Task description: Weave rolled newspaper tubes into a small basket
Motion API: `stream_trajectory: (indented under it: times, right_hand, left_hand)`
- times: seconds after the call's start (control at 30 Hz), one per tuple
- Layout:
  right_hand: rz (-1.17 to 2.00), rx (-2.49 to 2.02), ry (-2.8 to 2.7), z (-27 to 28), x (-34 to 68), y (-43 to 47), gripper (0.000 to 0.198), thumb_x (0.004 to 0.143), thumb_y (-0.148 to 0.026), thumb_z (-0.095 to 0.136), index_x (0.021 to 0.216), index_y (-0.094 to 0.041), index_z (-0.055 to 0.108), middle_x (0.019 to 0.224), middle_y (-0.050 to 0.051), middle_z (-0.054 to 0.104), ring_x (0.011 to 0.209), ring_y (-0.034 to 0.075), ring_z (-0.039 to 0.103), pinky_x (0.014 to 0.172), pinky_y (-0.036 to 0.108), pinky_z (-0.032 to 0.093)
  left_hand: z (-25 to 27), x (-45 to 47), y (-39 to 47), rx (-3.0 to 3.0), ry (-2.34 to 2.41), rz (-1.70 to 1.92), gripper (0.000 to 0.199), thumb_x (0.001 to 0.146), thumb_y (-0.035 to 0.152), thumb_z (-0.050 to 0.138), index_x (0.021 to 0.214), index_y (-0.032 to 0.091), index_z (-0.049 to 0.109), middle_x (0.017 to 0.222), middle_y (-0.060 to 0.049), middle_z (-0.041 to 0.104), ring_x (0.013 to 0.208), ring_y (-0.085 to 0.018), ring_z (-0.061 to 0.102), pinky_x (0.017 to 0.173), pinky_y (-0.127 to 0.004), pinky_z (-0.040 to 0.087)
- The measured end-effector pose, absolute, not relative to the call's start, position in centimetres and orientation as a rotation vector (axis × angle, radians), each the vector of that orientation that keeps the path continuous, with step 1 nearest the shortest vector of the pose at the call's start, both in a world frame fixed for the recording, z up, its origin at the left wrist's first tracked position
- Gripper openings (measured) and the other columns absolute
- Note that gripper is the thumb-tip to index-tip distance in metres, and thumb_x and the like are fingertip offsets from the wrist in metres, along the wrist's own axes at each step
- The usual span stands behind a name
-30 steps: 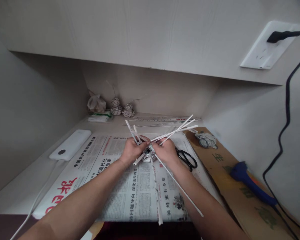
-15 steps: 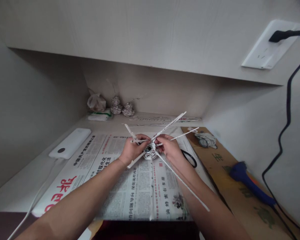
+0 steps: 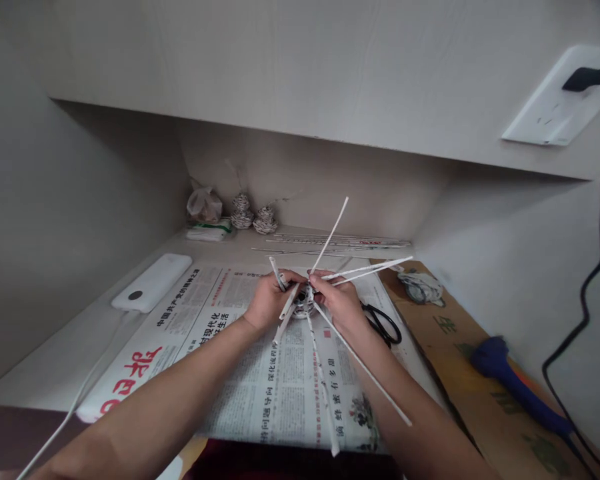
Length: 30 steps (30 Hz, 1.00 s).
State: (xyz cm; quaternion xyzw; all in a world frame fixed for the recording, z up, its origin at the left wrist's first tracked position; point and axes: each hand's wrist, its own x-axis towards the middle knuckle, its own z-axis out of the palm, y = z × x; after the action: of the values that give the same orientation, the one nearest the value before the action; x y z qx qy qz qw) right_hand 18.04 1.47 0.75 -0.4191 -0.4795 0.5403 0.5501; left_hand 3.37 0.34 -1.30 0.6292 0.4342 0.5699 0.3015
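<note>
Between my two hands is a small round weave of rolled paper strips (image 3: pixel 305 309), with a dark opening on top. Long white paper sticks (image 3: pixel 367 367) radiate from it in several directions. My left hand (image 3: pixel 273 297) is closed round the weave's left side, thumb near the rim, with short sticks poking past its fingers. Pinched at the top right of the rim, my right hand (image 3: pixel 336 293) has sticks passing by its fingers to the far right. The fingertips partly hide the weave. Below lies a newspaper (image 3: pixel 245 393); black-handled scissors (image 3: pixel 383 325) rest beside my right wrist.
Two woven gourd shapes (image 3: pixel 265 220) stand at the back near a plastic bag (image 3: pixel 205 204). Loose paper sticks (image 3: pixel 330 241) lie along the back wall. A white power bank (image 3: pixel 153 283) sits left. On the right are cardboard (image 3: pixel 430 333) and a blue glue gun (image 3: pixel 520 387).
A stick that pointed to the upper right now lies lower, beside another on the right. Sticks by my left hand have shifted. The whole view has moved slightly, showing more of the scissors.
</note>
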Motion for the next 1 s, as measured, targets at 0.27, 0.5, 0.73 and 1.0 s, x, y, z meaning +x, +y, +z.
stream_trajectory:
  times: [0.27,0.5,0.73,1.0]
  right_hand:
    - [1.306,-1.018,-0.975,0.3,17.5,1.3,0.026,0.055,-0.024,0.072,0.08,-0.016,0.071,0.054,-0.002,0.066,0.046,0.014,0.057,0.049,0.025,0.046]
    - [1.254,-1.065,-0.969,0.5,17.2,1.2,0.024,0.053,-0.02,0.07,0.076,-0.014,0.073,0.058,0.001,0.069,0.05,0.015,0.06,0.052,0.026,0.048]
    - [1.162,-1.062,-1.144,-0.7,17.4,1.3,0.023,0.061,-0.019,0.065,0.081,-0.018,0.075,0.069,0.002,0.073,0.059,0.016,0.064,0.056,0.025,0.049]
    - [1.159,-1.069,-1.23,-0.4,17.7,1.3,0.02,0.066,-0.025,0.067,0.084,-0.017,0.072,0.07,0.002,0.072,0.058,0.015,0.063,0.054,0.024,0.048]
  left_hand:
    - [-1.0,3.6,0.5,1.507,1.162,1.437,0.021,0.074,0.033,0.07,0.082,0.014,0.071,0.079,-0.008,0.073,0.071,-0.018,0.066,0.066,-0.027,0.051]
    - [-1.2,3.8,0.7,1.348,1.175,1.446,0.021,0.074,0.033,0.07,0.08,0.013,0.07,0.074,-0.006,0.071,0.065,-0.016,0.063,0.061,-0.027,0.049]
    - [-1.2,3.9,1.0,1.238,1.162,1.464,0.024,0.069,0.036,0.075,0.076,0.014,0.069,0.066,-0.004,0.069,0.059,-0.016,0.061,0.056,-0.027,0.047]
    - [-1.8,3.9,1.6,1.219,1.181,1.452,0.025,0.062,0.036,0.08,0.07,0.014,0.071,0.075,-0.009,0.074,0.064,-0.02,0.066,0.061,-0.031,0.05]
